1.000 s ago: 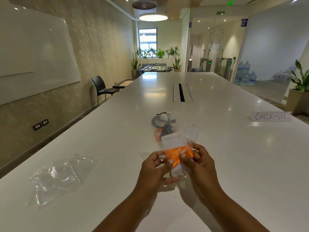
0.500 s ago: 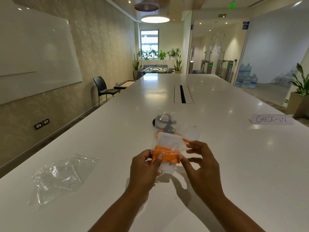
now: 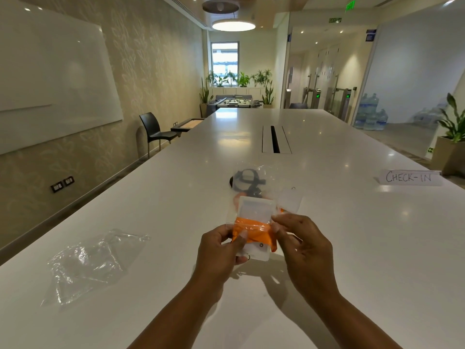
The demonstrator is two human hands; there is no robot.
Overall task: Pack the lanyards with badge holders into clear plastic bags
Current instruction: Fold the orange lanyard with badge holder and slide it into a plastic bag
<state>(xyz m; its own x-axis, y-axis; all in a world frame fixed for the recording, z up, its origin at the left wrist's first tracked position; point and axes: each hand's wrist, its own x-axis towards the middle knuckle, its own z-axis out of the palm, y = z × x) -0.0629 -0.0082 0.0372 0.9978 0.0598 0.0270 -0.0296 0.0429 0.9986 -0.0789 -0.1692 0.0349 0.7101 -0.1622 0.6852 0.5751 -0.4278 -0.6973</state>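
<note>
I hold a clear plastic bag point(image 3: 254, 195) above the white table point(image 3: 352, 248), just in front of me. Inside it are an orange lanyard point(image 3: 251, 231) and a white badge holder point(image 3: 255, 209). My left hand point(image 3: 221, 250) pinches the bag's left side over the lanyard with thumb and fingers. My right hand point(image 3: 299, 245) pinches the right side at the fingertips. Behind the bag, on the table, lie a black lanyard point(image 3: 245, 181) and another badge holder point(image 3: 290, 199), partly hidden.
A heap of crumpled clear plastic bags point(image 3: 88, 263) lies on the table to my left. A paper sign reading CHECK-IN point(image 3: 409, 177) stands at the right. A cable slot point(image 3: 275, 139) sits in the table's middle, farther off.
My hands have spread a little along the bag, the right hand shifting from the bag's upper right to pinch its right side level with the lanyard. The bag is raised slightly.
</note>
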